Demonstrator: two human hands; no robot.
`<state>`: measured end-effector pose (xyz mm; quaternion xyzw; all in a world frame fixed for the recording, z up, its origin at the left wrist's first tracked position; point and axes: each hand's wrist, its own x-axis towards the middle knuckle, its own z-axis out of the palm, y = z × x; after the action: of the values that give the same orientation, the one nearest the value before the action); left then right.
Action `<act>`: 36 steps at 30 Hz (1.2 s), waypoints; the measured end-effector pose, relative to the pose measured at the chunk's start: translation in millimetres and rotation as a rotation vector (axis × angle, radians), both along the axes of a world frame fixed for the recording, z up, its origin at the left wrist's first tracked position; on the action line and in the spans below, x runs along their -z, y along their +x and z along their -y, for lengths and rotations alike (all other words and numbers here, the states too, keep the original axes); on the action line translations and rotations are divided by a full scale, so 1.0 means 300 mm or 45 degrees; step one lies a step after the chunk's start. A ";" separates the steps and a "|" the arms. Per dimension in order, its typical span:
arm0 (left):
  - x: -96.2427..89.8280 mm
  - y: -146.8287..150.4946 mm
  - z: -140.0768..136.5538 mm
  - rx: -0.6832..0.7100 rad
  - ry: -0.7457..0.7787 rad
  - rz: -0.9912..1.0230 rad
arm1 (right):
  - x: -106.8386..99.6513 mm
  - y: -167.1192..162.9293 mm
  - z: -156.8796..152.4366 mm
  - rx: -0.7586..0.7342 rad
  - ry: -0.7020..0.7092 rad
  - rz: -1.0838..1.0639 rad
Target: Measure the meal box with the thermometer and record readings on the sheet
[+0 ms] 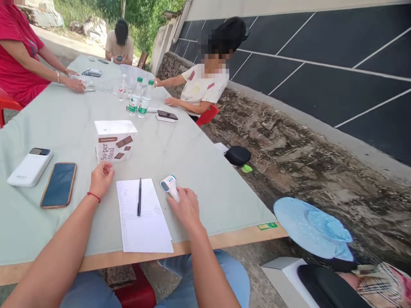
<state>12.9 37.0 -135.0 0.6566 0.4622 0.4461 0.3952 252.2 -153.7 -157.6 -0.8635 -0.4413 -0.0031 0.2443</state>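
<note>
My right hand (186, 207) grips the handle of a white infrared thermometer (170, 185), which lies on the tabletop right of the paper. My left hand (102, 177) rests with its fingers curled in, close to the lower left corner of a white snack box (118, 143) with brown print; whether they touch is unclear. No object shows in those fingers. Between my hands lie white paper sheets (141, 235) with some writing, and a black pen (139, 201) on top.
Left of me are a smartphone (59, 186) and a white power bank (31, 167). Farther along the table (212, 188) stand green-capped water bottles (134, 100) and another phone (167, 115). Several people sit around it. A blue hat (308, 226) is beyond the right corner.
</note>
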 end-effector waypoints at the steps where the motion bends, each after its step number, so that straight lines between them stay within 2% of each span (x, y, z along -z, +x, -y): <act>1: 0.001 0.007 0.013 0.101 -0.032 -0.033 | -0.005 -0.022 -0.007 -0.018 0.060 0.021; 4: 0.005 0.016 0.036 0.322 -0.101 -0.124 | -0.022 -0.135 -0.054 -0.186 0.150 -0.122; 6: 0.003 0.010 0.038 0.426 -0.138 -0.189 | -0.029 -0.217 -0.100 -0.299 0.014 -0.239; 8: -0.004 -0.002 0.036 0.505 -0.128 -0.250 | -0.032 -0.271 -0.144 -0.331 -0.126 -0.211; 11: -0.021 -0.015 0.032 0.635 0.061 -0.352 | -0.033 -0.282 -0.170 -0.391 -0.160 -0.184; 14: -0.030 -0.016 0.035 0.804 0.232 -0.508 | -0.036 -0.255 -0.141 -0.520 0.088 -0.410; 17: -0.024 -0.015 0.040 0.943 0.208 -0.692 | -0.052 -0.258 -0.097 -0.610 0.496 -0.779; 19: -0.015 -0.017 0.042 1.002 0.173 -0.772 | -0.064 -0.284 -0.081 -0.586 0.703 -0.983; 23: 0.002 -0.021 0.040 1.025 0.181 -0.771 | -0.069 -0.341 -0.090 -0.470 0.852 -1.185; 28: 0.010 -0.020 0.036 0.995 0.179 -0.748 | -0.039 -0.357 -0.121 -0.507 0.744 -1.354; 33: 0.017 -0.017 0.036 0.989 0.175 -0.706 | -0.010 -0.363 -0.129 -0.329 0.532 -1.273; 36: 0.025 -0.015 0.038 0.982 0.178 -0.695 | 0.003 -0.377 -0.138 -0.271 0.488 -1.194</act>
<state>8.3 25.5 -142.4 0.8985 0.2404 0.1081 0.3510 139.0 -112.4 -158.5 -0.6622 -0.3611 0.3283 0.5686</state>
